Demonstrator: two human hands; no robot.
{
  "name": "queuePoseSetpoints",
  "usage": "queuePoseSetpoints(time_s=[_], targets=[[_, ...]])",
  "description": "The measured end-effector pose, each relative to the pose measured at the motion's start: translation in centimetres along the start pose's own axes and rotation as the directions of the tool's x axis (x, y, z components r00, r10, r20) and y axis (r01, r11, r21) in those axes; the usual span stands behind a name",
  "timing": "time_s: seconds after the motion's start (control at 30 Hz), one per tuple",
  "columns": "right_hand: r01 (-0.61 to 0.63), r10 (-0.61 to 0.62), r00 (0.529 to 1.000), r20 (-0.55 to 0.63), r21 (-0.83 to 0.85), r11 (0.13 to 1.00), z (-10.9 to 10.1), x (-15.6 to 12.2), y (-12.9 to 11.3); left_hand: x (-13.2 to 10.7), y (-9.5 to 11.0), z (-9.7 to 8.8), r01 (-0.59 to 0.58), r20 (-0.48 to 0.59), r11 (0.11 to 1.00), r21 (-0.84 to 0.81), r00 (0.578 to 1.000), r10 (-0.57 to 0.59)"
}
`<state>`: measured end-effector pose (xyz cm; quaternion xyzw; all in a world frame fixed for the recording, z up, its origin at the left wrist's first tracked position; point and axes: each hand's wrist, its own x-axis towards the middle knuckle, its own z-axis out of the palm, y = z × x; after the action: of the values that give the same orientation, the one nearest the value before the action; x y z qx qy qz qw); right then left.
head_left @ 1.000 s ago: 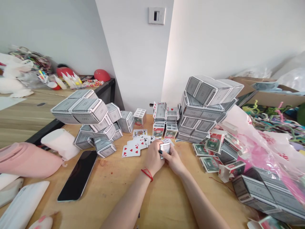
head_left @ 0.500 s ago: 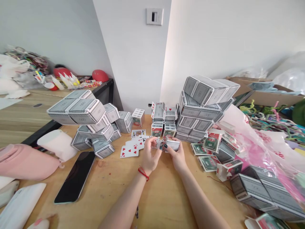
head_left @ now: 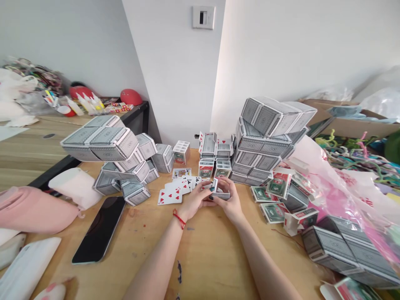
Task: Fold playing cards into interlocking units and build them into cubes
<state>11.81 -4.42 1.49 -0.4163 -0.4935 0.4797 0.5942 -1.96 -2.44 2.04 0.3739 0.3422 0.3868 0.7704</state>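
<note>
My left hand (head_left: 194, 201) and my right hand (head_left: 230, 203) meet just above the table. Between them are a few playing cards (head_left: 223, 194), part of which my fingers cover. The left fingers are closed at the near edge of these cards, and a black club card face shows beside the thumb. Curled round the right side of the same cards are the right fingers. To the left lie loose face-up cards, among them a five of hearts (head_left: 170, 195) and a face card (head_left: 181, 173).
Grey-backed card blocks (head_left: 115, 143) pile up at left, with a taller stack (head_left: 265, 141) at right. A phone (head_left: 99, 230) lies front left. Card boxes (head_left: 273, 212) and pink plastic (head_left: 346, 191) cover the right side. Small card stacks (head_left: 207, 146) stand behind my hands.
My left hand has turned, lowered and closed in over the cards beside my right hand. The held cards have tilted, so a face now shows. The surrounding stacks have not moved.
</note>
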Motion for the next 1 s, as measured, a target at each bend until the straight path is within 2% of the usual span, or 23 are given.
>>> queuePoseSetpoints(time_s=[0.17, 0.43, 0.6, 0.77, 1.0], targets=[[-0.044, 0.045, 0.998, -0.049, 0.026, 0.999, -0.4, 0.2, 0.8, 0.0, 0.3, 0.1, -0.021, 0.03, 0.998, -0.063, 0.999, 0.023], [-0.167, 0.193, 0.967, -0.165, 0.159, 0.973, -1.2, 0.6, 2.4, 0.2, 0.4, -0.2, -0.122, 0.017, 0.992, 0.013, 0.992, 0.122], [-0.195, 0.23, 0.967, -0.107, 0.265, 0.944, -1.4, 0.7, 1.9, 0.3, 0.2, 0.0, -0.189, 0.005, 0.976, 0.107, 0.982, 0.19], [-0.203, 0.212, 0.977, -0.001, 0.281, 0.938, -1.4, 0.6, 0.9, 0.1, 0.0, 0.0, -0.195, 0.035, 0.963, 0.183, 0.981, 0.192], [-0.235, 0.224, 0.972, 0.072, 0.292, 0.927, -1.3, 0.5, 0.9, 0.1, -0.4, -0.1, -0.209, 0.079, 0.944, 0.256, 0.978, 0.195]])
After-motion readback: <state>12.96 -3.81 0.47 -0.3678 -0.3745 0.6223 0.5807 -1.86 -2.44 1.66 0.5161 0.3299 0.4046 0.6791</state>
